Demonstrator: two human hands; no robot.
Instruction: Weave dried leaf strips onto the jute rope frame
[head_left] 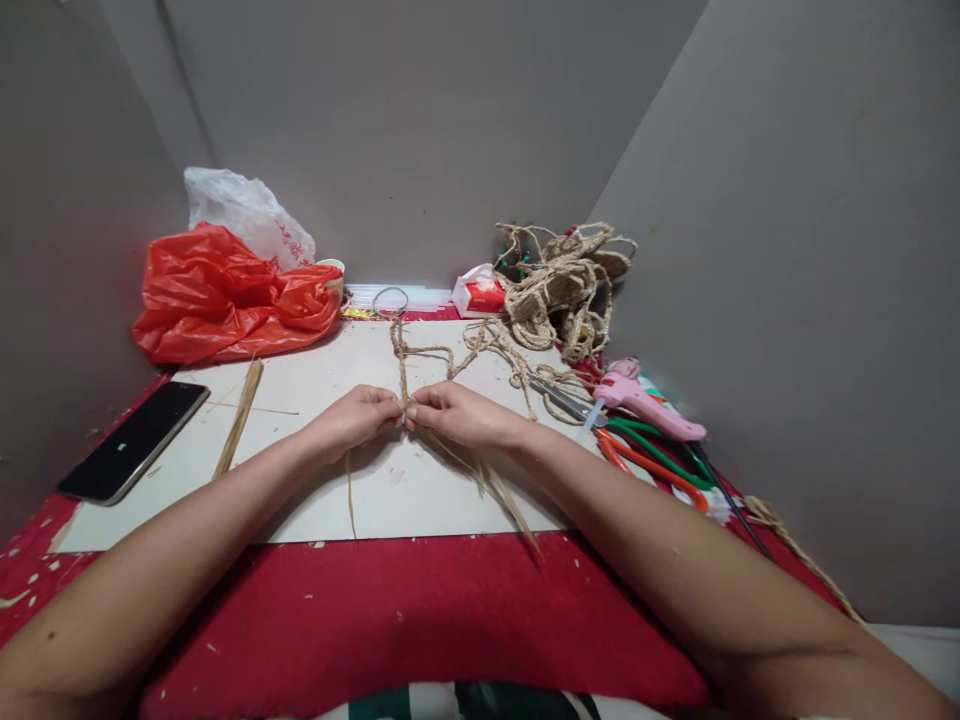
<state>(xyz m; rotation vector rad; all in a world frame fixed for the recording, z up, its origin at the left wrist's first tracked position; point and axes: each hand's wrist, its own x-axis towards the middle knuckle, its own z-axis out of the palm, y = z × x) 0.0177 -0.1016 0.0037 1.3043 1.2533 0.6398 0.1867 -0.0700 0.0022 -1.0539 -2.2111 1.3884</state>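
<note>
Over the middle of a white board (315, 510), my left hand (360, 418) and my right hand (465, 412) meet at the lower end of a braided straw cord (403, 365). Both hands are closed, their fingertips pinching the cord from either side. From there the cord runs away from me to a thin ring (391, 301) at the board's far edge. Loose straw strands (514, 505) trail out below my right hand, and a thinner strand (350, 495) hangs below my left. The exact pinch point is partly hidden by my fingers.
At left lie a phone (135, 443), a bundle of flat straw (240, 420) and a red plastic bag (232, 300). Coiled braided rope (562, 290) sits at the back right beside a tissue pack (478, 292). A pink glue gun (649, 400) and orange-handled scissors (652, 470) are at right.
</note>
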